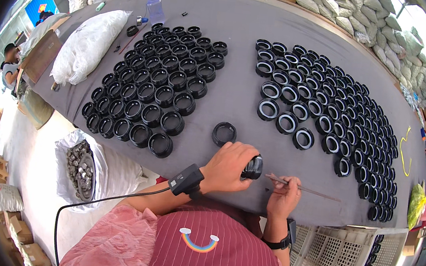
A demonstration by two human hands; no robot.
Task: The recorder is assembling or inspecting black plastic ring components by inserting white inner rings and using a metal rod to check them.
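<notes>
My left hand (229,167) is closed round a black ring (254,167), tipped on its side above the near edge of the table. To its right, my right hand (285,195) pinches a thin dark rod (315,192), one end of which points toward that ring without visibly touching it. A single black ring (224,134) lies on the table just beyond my left hand. Rows of plain black rings (164,95) cover the left part of the table. More black rings, with a pale inner band (287,122), are laid out on the right.
A grey cloth covers the table (218,81). A white plastic bag (89,46) and a clear bottle (155,9) sit at the far left. Below are an open sack of dark parts (84,169) and a white crate (335,257). Stacked sacks (340,11) stand behind; a person (10,70) is far left.
</notes>
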